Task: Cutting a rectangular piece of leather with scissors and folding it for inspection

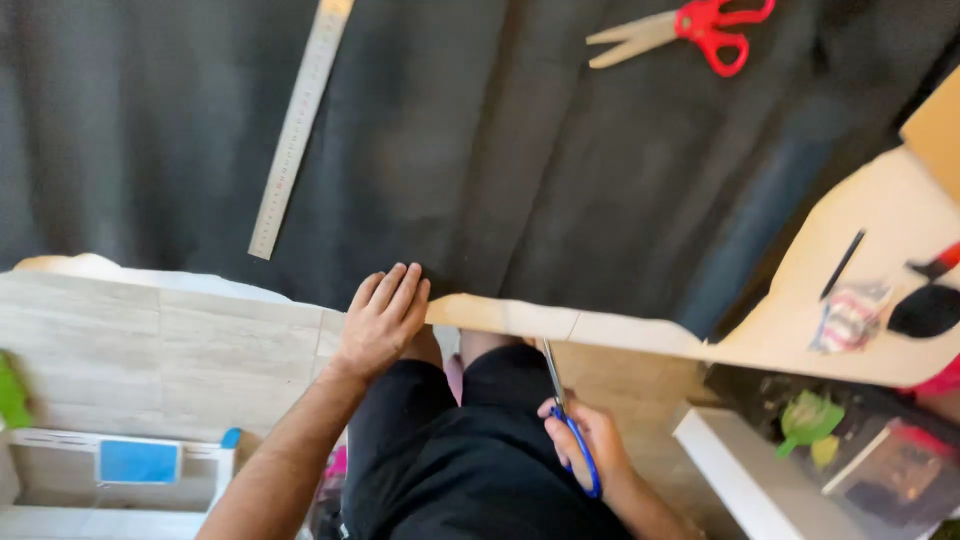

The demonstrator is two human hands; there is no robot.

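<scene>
A large sheet of black fabric (480, 150) covers a pale table (880, 220). My left hand (385, 318) lies flat on the fabric's near edge, fingers together, pressing it down. My right hand (590, 445) sits below the table edge, gripping blue-handled scissors (562, 410) whose blades point up toward the fabric's hem. My lap in black clothing (470, 450) is between the two hands.
A long steel ruler (298, 125) lies on the fabric at upper left. Red-handled scissors (685, 30) rest at the top. On the bare table at right lie a black pen (843, 264), a small packet (850, 318) and a black oval object (925, 310). A white shelf (760, 480) stands lower right.
</scene>
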